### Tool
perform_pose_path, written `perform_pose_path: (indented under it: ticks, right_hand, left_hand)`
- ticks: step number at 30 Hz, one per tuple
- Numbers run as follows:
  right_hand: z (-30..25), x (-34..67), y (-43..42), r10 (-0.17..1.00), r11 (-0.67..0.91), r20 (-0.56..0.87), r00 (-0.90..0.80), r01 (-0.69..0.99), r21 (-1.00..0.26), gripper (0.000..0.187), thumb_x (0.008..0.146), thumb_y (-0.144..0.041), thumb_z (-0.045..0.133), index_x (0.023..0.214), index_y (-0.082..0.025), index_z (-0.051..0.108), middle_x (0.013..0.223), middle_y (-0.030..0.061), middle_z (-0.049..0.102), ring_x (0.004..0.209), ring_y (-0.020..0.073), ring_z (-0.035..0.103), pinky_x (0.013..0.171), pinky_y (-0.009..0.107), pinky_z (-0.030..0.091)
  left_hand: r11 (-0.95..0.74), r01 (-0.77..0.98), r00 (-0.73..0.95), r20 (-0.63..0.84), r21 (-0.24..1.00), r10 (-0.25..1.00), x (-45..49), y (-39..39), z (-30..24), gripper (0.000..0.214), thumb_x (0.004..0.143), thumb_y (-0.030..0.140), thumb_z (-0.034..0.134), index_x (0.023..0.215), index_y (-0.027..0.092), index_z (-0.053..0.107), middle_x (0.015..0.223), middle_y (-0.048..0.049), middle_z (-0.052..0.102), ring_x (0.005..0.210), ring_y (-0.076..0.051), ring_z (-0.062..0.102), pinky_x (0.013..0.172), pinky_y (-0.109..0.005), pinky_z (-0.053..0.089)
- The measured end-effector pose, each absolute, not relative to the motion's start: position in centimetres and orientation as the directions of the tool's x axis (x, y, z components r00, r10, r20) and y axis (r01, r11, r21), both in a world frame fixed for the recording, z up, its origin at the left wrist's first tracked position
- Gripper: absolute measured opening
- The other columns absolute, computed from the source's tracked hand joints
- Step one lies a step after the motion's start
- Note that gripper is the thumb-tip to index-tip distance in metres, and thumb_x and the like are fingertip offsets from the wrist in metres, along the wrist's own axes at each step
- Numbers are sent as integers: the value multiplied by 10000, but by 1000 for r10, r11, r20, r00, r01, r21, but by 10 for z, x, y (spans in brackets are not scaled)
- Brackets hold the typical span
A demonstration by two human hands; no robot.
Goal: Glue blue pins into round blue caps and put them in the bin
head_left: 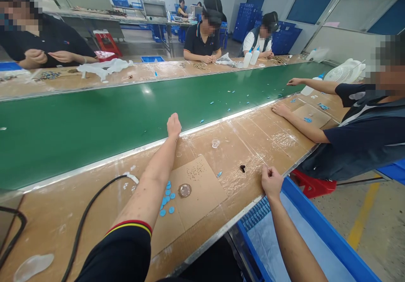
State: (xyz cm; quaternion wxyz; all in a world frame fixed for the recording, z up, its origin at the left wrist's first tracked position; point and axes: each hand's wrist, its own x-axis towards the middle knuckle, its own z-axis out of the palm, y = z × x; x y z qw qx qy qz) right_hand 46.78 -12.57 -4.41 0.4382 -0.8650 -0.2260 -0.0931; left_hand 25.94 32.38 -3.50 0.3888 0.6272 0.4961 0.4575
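Precariously, small loose parts were spread out near two closed hands.
The left hand (174,125) was curled at the near edge of the belt (95,121); the right hand (272,180) was pinched narrow over the table (259,140) rim, above the bin (325,231). Whether anything was held could not be told. Blue discs (171,210) and tiny specks (195,171) were laid on the card (202,199) beside the left forearm (152,176), so they might be scattered by its sweep. Were the pinch loosened, any held piece might be lost into the bin.
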Motion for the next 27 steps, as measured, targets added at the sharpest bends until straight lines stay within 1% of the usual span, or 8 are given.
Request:
perform_pose_path:
  ticks: [9,13,17,27]
  right_hand:
    - [-44,468,-126,307,-515,352,884,465,-720,477,850,-669,504,622,-276,357,546,-47,379,589,140,377,622,301,324]
    - [-44,468,-127,304,-517,354,884,465,-718,492,850,-691,501,626,-279,352,540,-46,378,589,141,363,625,303,328]
    - [-42,467,-126,295,-523,353,888,459,-718,504,848,-708,499,624,-282,352,544,-45,368,583,143,362,622,311,321]
    - [-41,466,-126,294,-521,362,885,466,-716,518,851,-721,508,620,-280,361,541,-42,370,588,148,372,623,311,337]
  left_hand:
    - [-208,272,101,187,939,977,260,324,-34,473,1066,551,568,1391,221,662,1554,-130,604,1453,-283,565,1281,-585,406]
    - [-210,279,94,191,937,977,260,324,-35,443,1064,535,583,1356,217,681,1527,-125,627,1434,-274,582,1274,-574,419]
    - [-212,281,91,194,936,977,260,324,-35,425,1065,516,589,1359,222,677,1522,-123,626,1416,-272,592,1257,-567,443]
    - [-201,274,106,178,940,978,261,322,-32,434,1064,523,588,1362,220,676,1529,-125,622,1428,-275,585,1265,-576,432]
